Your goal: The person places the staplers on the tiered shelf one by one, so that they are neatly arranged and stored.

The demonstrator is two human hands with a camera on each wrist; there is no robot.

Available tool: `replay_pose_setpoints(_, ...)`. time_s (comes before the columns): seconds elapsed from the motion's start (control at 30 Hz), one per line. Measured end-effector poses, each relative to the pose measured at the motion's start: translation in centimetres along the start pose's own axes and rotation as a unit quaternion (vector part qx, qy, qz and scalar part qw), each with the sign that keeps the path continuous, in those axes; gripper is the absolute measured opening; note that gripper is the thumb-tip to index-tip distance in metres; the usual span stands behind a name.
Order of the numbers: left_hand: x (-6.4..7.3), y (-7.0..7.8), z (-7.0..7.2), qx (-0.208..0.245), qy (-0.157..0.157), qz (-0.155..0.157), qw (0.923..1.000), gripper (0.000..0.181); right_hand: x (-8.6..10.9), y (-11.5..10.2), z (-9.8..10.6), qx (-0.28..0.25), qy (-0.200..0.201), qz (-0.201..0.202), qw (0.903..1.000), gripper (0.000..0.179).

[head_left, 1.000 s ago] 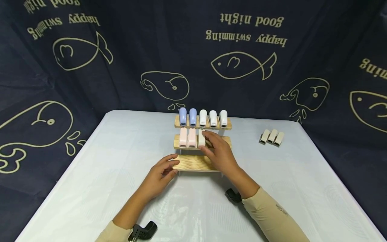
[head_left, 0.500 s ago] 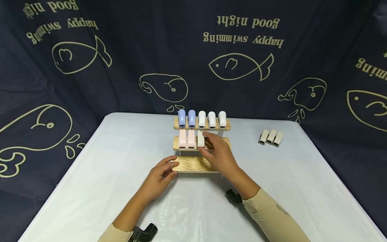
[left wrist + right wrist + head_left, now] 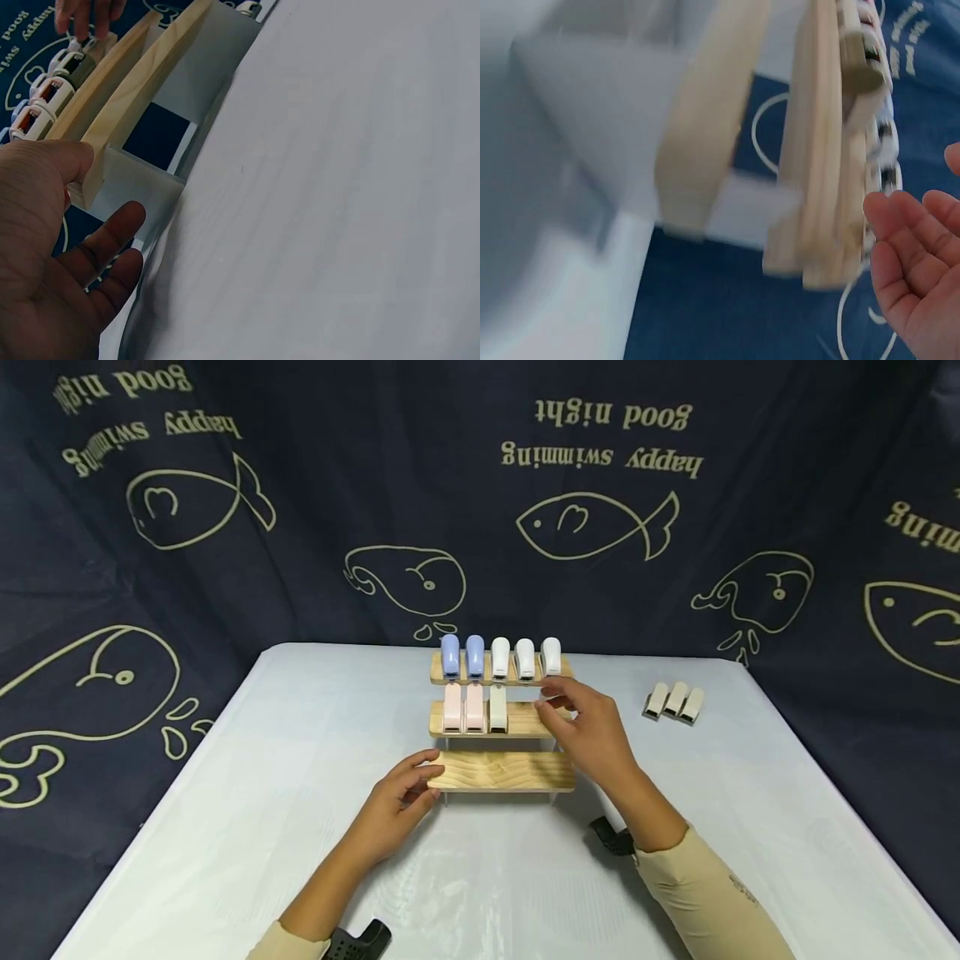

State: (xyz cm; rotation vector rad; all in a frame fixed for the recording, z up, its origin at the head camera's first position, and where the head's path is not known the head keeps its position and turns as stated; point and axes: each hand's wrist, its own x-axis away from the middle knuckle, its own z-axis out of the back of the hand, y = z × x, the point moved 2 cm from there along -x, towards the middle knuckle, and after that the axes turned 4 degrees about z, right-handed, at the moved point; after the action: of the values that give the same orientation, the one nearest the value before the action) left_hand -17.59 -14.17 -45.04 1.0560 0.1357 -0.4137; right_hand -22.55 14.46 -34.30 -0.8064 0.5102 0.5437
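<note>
A three-tier wooden display stand [image 3: 517,772] with clear supports stands mid-table. My left hand [image 3: 392,810] holds the left end of its lowest board; in the left wrist view a digit [image 3: 71,159] touches the board's end, while other fingers hang apart from it. On the middle board stand two pink mini staplers [image 3: 462,708] and, right beside them, a greenish-white mini stapler [image 3: 498,710]. My right hand [image 3: 588,731] hovers at that board's right end, fingers loosely bent, holding nothing. The right wrist view shows the palm [image 3: 934,300] facing the blurred stand.
Two blue staplers [image 3: 462,656] and three white staplers [image 3: 525,658] line the top board. Three cream staplers [image 3: 673,702] lie on the white table [image 3: 225,793] at the right. A dark printed curtain [image 3: 615,602] hangs behind the table.
My right hand has let go of the greenish-white stapler and moved right, leaving it standing beside the pink ones. My left hand has stayed at the stand's left end.
</note>
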Motion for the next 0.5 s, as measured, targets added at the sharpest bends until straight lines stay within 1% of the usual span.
replay_pose_setpoints(0.13,0.1,0.1,0.0,-0.001,0.005,-0.002,1.0,0.033,0.6,1.0,2.1,0.044,0.032,-0.003,0.9985,0.022)
replay_pose_setpoints(0.23,0.0,0.2,0.0,0.001,0.003,-0.001,1.0,0.033,1.2,2.2,3.8,0.064,0.042,-0.011,0.997,0.022)
replay_pose_setpoints(0.4,0.0,0.4,-0.1,0.011,-0.001,0.001,0.9999,0.033,2.3,5.9,6.5,0.094,0.045,-0.016,0.9945,0.025)
replay_pose_setpoints(0.5,0.0,0.4,-0.1,0.018,0.001,0.003,0.9998,0.032,2.9,8.6,8.1,0.096,0.041,-0.033,0.994,0.026)
